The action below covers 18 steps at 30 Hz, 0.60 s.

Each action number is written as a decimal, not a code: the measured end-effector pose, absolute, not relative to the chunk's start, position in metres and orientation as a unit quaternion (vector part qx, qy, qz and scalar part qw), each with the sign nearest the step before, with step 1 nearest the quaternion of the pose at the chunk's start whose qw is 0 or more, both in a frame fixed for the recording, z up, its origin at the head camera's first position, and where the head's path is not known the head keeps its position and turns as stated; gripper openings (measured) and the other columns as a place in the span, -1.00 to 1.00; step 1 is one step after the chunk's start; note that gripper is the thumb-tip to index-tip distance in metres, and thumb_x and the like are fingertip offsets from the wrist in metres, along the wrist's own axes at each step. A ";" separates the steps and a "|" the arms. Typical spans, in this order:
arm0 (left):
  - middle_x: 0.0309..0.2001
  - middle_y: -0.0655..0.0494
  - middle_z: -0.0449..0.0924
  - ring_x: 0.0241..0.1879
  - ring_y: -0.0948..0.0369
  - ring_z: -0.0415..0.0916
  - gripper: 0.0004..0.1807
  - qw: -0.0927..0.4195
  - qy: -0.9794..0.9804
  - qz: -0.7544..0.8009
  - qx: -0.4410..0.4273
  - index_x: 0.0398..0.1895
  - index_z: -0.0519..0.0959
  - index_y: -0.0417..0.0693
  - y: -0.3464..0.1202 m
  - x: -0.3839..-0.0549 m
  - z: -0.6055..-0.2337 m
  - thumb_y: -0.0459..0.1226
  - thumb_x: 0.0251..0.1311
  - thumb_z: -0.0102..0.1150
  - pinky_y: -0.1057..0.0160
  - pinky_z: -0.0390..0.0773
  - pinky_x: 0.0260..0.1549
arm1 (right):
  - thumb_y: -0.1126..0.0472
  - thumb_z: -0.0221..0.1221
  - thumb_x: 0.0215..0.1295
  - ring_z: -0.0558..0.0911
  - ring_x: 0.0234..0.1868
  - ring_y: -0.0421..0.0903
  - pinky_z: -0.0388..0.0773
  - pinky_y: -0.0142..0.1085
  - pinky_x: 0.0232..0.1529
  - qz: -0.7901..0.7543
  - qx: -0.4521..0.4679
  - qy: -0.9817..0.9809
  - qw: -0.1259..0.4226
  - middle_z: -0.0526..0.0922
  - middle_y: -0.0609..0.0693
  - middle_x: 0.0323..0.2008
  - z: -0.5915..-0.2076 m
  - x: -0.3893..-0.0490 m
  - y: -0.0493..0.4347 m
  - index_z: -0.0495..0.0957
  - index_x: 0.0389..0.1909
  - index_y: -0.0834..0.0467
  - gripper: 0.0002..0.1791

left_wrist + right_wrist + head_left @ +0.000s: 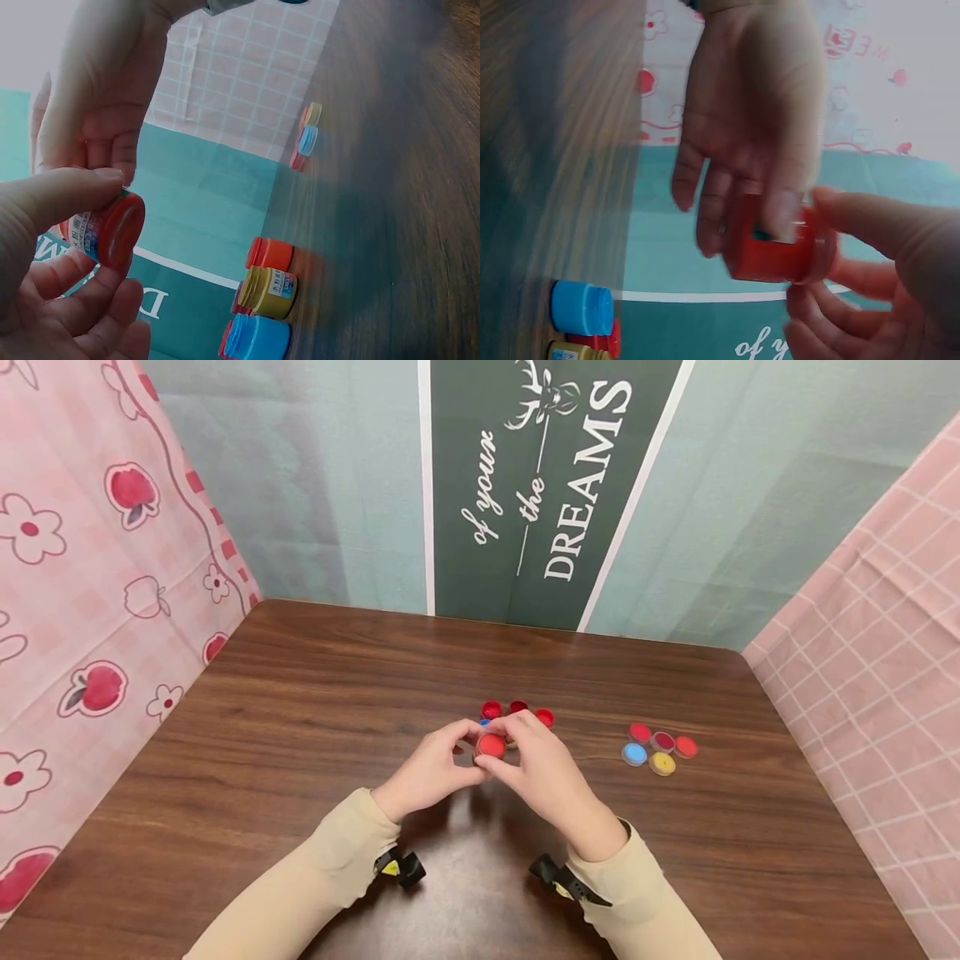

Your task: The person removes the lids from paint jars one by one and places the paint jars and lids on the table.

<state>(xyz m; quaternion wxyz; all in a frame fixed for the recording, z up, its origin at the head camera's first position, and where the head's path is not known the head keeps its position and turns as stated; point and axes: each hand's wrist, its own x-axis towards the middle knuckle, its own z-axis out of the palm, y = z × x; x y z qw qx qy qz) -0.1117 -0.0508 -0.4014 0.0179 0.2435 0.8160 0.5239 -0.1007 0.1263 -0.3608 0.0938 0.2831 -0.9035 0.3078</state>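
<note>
A small red paint jar [491, 746] is held above the table between both hands, its round red top facing up in the head view. My left hand [431, 770] grips it from the left, with the thumb along its labelled side in the left wrist view. From the other side my right hand [551, 777] pinches the rim end with thumb and fingers, as the right wrist view shows. Whether the lid is loose on the jar I cannot tell. Just beyond the hands stand a yellow jar [268, 292], a blue jar [259, 337] and several red ones [491, 709].
To the right on the brown wooden table [315, 693] lie several flat round lids: a blue lid [633, 754], a yellow lid [663, 764] and red ones [686, 747]. Patterned cloths hang along the sides, and a green-grey curtain [300, 485] hangs behind.
</note>
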 end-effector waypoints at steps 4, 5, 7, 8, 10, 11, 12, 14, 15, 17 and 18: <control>-0.18 0.20 0.54 -0.15 0.23 0.45 -0.61 0.019 0.818 0.525 0.235 -0.10 0.50 -0.08 -0.051 -0.112 -0.401 -0.30 -0.03 0.38 0.16 0.45 -0.10 | 0.31 0.28 0.13 0.53 -0.09 -0.14 0.50 -0.22 -0.04 0.339 0.326 -0.882 0.033 0.55 -0.03 -0.06 -0.355 -0.101 0.131 0.49 0.04 0.18 -0.59; -0.17 0.22 0.54 -0.15 0.23 0.44 -0.60 0.021 0.817 0.527 0.233 -0.09 0.50 -0.06 -0.051 -0.112 -0.401 -0.28 -0.03 0.39 0.16 0.44 -0.10 | 0.35 0.25 0.15 0.53 -0.06 -0.14 0.48 -0.20 -0.01 0.350 0.333 -0.876 0.018 0.56 -0.03 -0.03 -0.354 -0.101 0.133 0.49 0.04 0.18 -0.60; -0.17 0.24 0.54 -0.14 0.24 0.43 -0.60 0.023 0.816 0.528 0.234 -0.08 0.50 -0.04 -0.051 -0.112 -0.400 -0.25 -0.02 0.39 0.15 0.43 -0.10 | 0.39 0.21 0.16 0.51 0.03 -0.11 0.46 -0.16 0.04 0.372 0.339 -0.864 -0.003 0.54 -0.02 0.04 -0.352 -0.101 0.135 0.51 0.00 0.17 -0.65; -0.17 0.24 0.55 -0.14 0.24 0.43 -0.61 0.023 0.816 0.528 0.235 -0.09 0.50 -0.04 -0.051 -0.112 -0.400 -0.25 -0.01 0.39 0.14 0.43 -0.10 | 0.38 0.21 0.16 0.49 0.09 -0.09 0.44 -0.13 0.06 0.378 0.340 -0.861 -0.001 0.52 0.00 0.07 -0.352 -0.101 0.135 0.52 -0.02 0.16 -0.67; -0.16 0.20 0.55 -0.13 0.23 0.44 -0.62 0.023 0.815 0.528 0.238 -0.09 0.50 -0.07 -0.051 -0.112 -0.400 -0.28 -0.01 0.37 0.14 0.43 -0.09 | 0.29 0.24 0.16 0.46 0.12 -0.07 0.44 -0.13 0.06 0.377 0.331 -0.865 0.014 0.49 0.00 0.09 -0.353 -0.101 0.134 0.51 -0.06 0.15 -0.70; -0.16 0.18 0.55 -0.13 0.22 0.45 -0.63 0.023 0.814 0.528 0.241 -0.10 0.50 -0.09 -0.051 -0.112 -0.400 -0.31 -0.01 0.36 0.14 0.44 -0.09 | 0.21 0.29 0.14 0.46 0.10 -0.07 0.46 -0.15 0.03 0.371 0.322 -0.871 0.029 0.48 0.00 0.08 -0.354 -0.101 0.134 0.51 -0.08 0.15 -0.68; -0.16 0.15 0.54 -0.14 0.21 0.45 -0.63 0.024 0.814 0.527 0.242 -0.10 0.49 -0.11 -0.051 -0.112 -0.400 -0.32 -0.01 0.36 0.14 0.44 -0.09 | 0.13 0.32 0.11 0.46 0.06 -0.08 0.48 -0.18 -0.01 0.357 0.311 -0.879 0.046 0.47 -0.01 0.06 -0.356 -0.101 0.132 0.50 -0.08 0.14 -0.63; -0.14 0.13 0.54 -0.14 0.19 0.45 -0.62 0.027 0.815 0.525 0.243 -0.09 0.49 -0.13 -0.051 -0.112 -0.401 -0.35 -0.01 0.35 0.15 0.45 -0.10 | -0.01 0.38 0.01 0.49 -0.09 -0.11 0.50 -0.23 -0.13 0.326 0.284 -0.899 0.076 0.48 -0.02 -0.07 -0.359 -0.100 0.129 0.49 -0.09 0.13 -0.51; -0.14 0.12 0.54 -0.14 0.19 0.45 -0.62 0.028 0.814 0.526 0.244 -0.09 0.49 -0.14 -0.051 -0.112 -0.401 -0.36 -0.01 0.35 0.16 0.45 -0.10 | -0.04 0.40 -0.04 0.47 -0.17 -0.13 0.50 -0.26 -0.20 0.312 0.270 -0.907 0.083 0.48 -0.04 -0.14 -0.360 -0.100 0.128 0.49 -0.11 0.13 -0.49; -0.15 0.11 0.54 -0.15 0.20 0.45 -0.62 0.026 0.814 0.524 0.249 -0.09 0.49 -0.14 -0.050 -0.112 -0.402 -0.35 -0.01 0.36 0.16 0.46 -0.10 | -0.03 0.42 -0.07 0.46 -0.28 -0.14 0.49 -0.29 -0.30 0.293 0.253 -0.917 0.091 0.47 -0.06 -0.25 -0.362 -0.100 0.127 0.52 -0.14 0.13 -0.49; -0.15 0.11 0.54 -0.15 0.20 0.45 -0.62 0.025 0.814 0.523 0.250 -0.09 0.49 -0.14 -0.050 -0.112 -0.402 -0.35 -0.01 0.36 0.17 0.46 -0.10 | 0.00 0.42 -0.07 0.46 -0.31 -0.14 0.49 -0.30 -0.31 0.290 0.252 -0.919 0.089 0.47 -0.07 -0.27 -0.361 -0.100 0.126 0.53 -0.15 0.12 -0.52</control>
